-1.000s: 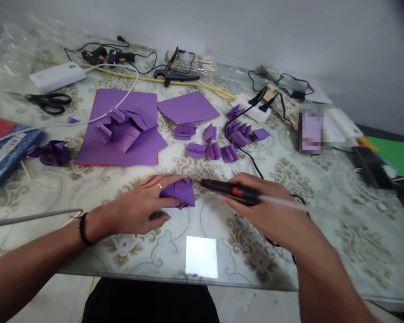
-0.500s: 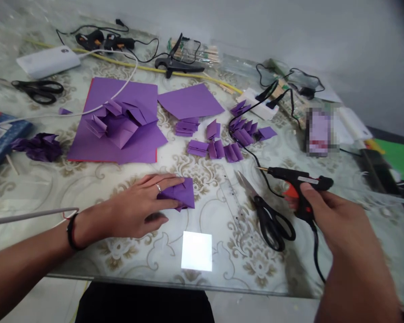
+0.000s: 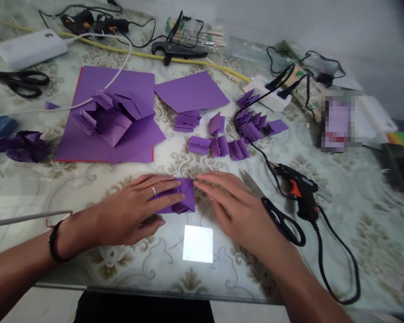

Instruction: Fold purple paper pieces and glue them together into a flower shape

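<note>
Under the fingers of my left hand (image 3: 138, 204) lies a folded piece of purple paper (image 3: 187, 193), pressed against the table. Those fingers are stretched out flat over it. My right hand (image 3: 234, 197) is just to the right of the paper, fingers extended and holding nothing, its fingertips close to the paper's right edge. Beyond that hand, a black glue gun (image 3: 298, 186) with an orange trigger rests on the table. Black-handled scissors (image 3: 284, 222) lie partly behind my right wrist. Several small folded purple papers (image 3: 218, 146) sit farther back.
A purple folded-paper ring (image 3: 112, 128) stands on purple sheets (image 3: 134, 78) at the left. Behind are a white power bank (image 3: 30, 48), a black clamp (image 3: 178, 47), other glue guns (image 3: 94, 24) and a white power strip (image 3: 269, 96). Crumpled purple paper (image 3: 20, 146) is at far left.
My right hand has let go of the glue gun, which now lies on the table, and has moved left to the folded paper. My left hand stays on the paper. The view has shifted slightly.
</note>
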The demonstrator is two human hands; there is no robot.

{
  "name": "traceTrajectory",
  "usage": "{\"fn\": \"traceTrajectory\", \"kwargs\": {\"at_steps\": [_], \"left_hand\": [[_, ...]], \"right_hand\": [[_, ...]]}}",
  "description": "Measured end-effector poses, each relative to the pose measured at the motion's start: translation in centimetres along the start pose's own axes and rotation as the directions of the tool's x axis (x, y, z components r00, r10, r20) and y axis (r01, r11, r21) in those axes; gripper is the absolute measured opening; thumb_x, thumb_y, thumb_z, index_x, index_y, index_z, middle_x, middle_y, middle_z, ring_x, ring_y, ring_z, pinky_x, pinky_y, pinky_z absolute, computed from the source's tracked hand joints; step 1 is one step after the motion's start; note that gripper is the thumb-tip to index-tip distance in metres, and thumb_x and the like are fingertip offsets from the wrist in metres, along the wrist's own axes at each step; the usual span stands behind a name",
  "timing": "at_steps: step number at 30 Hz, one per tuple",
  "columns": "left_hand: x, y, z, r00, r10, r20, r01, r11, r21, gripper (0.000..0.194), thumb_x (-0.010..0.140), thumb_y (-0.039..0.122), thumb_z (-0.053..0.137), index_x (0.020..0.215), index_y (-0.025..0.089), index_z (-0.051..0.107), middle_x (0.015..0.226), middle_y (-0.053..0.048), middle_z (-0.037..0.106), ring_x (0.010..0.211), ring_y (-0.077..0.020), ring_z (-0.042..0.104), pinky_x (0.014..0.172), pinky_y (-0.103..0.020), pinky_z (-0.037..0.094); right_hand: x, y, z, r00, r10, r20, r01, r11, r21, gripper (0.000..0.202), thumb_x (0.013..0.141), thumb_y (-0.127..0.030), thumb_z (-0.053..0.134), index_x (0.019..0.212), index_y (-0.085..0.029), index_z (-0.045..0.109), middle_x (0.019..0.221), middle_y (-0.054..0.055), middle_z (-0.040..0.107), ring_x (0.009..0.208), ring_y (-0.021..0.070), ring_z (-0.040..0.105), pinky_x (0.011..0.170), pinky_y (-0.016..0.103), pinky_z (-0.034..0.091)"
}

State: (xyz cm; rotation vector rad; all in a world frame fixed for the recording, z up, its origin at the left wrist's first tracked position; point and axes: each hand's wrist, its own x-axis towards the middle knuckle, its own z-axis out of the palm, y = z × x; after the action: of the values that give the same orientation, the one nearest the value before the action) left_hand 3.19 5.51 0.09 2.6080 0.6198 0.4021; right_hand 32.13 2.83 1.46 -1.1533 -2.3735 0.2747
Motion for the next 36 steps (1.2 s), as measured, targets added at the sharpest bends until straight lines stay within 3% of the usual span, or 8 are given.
{"fn": "traceTrajectory", "kwargs": {"at_steps": [4, 11, 16, 24, 32, 36], "left_hand": [[0.1, -0.1, 0.0, 1.0, -0.008, 0.006, 0.008, 0.999, 0.04, 0.051, 0.104, 0.024, 0.059, 0.153, 0.014, 0.052, 0.161, -0.018, 0.057, 0.153, -0.0312, 0.05, 0.127, -0.054, 0.046], [0.4, 0.4, -0.2, 1.0, -0.002, -0.011, 0.002, 0.998, 0.055, 0.046, 0.103, 0.022, 0.061, 0.148, 0.012, 0.056, 0.153, -0.017, 0.064, 0.146, -0.0306, 0.058, 0.124, -0.052, 0.048], [0.6, 0.6, -0.2, 1.0, -0.017, 0.0, 0.017, 0.996, 0.093, 0.047, 0.104, 0.024, 0.06, 0.149, 0.013, 0.055, 0.15, -0.016, 0.066, 0.14, -0.0309, 0.063, 0.123, -0.051, 0.05], [0.6, 1.0, -0.3, 0.998, -0.066, 0.025, 0.063, 0.993, 0.103, 0.046, 0.104, 0.026, 0.056, 0.149, 0.014, 0.056, 0.157, -0.015, 0.063, 0.147, -0.0377, 0.058, 0.121, -0.059, 0.052], [0.6, 0.6, -0.8, 0.997, -0.065, 0.038, 0.062, 0.996, 0.063, 0.045, 0.104, 0.022, 0.06, 0.149, 0.016, 0.057, 0.156, -0.012, 0.064, 0.148, -0.0319, 0.058, 0.124, -0.054, 0.049], [0.5, -0.1, -1.0, 0.998, -0.064, -0.029, 0.063, 0.998, -0.014, 0.048, 0.103, 0.025, 0.064, 0.149, 0.016, 0.056, 0.152, -0.013, 0.067, 0.146, -0.0269, 0.06, 0.124, -0.048, 0.05]], "right_hand": [[0.1, -0.2, 1.6, 0.994, -0.097, 0.054, 0.094, 0.994, 0.062, 0.044, 0.099, 0.005, 0.048, 0.134, -0.01, 0.07, 0.138, 0.015, 0.074, 0.136, 0.0288, 0.065, 0.117, 0.051, 0.057], [-0.2, -0.3, 1.9, 0.987, -0.138, 0.085, 0.14, 0.99, -0.018, 0.043, 0.096, 0.005, 0.049, 0.131, -0.004, 0.072, 0.139, 0.017, 0.075, 0.135, 0.0331, 0.066, 0.116, 0.054, 0.058], [-0.3, -0.4, 2.0, 0.985, -0.131, 0.115, 0.138, 0.989, -0.048, 0.045, 0.097, 0.004, 0.046, 0.133, -0.003, 0.072, 0.142, 0.017, 0.074, 0.135, 0.0322, 0.067, 0.117, 0.052, 0.058], [-0.4, -0.5, 2.0, 0.986, -0.095, 0.137, 0.099, 0.995, -0.016, 0.051, 0.097, 0.003, 0.045, 0.139, -0.01, 0.071, 0.144, 0.015, 0.073, 0.139, 0.0298, 0.065, 0.119, 0.054, 0.057], [-0.4, -0.5, 2.0, 0.99, -0.072, 0.119, 0.074, 0.997, -0.018, 0.05, 0.096, 0.004, 0.049, 0.138, -0.012, 0.07, 0.142, 0.015, 0.073, 0.136, 0.0333, 0.063, 0.115, 0.059, 0.057], [-0.4, -0.4, 2.1, 0.996, -0.046, 0.073, 0.045, 0.999, 0.01, 0.045, 0.096, 0.003, 0.05, 0.133, -0.011, 0.072, 0.138, 0.016, 0.074, 0.128, 0.0325, 0.065, 0.109, 0.056, 0.06]]}}
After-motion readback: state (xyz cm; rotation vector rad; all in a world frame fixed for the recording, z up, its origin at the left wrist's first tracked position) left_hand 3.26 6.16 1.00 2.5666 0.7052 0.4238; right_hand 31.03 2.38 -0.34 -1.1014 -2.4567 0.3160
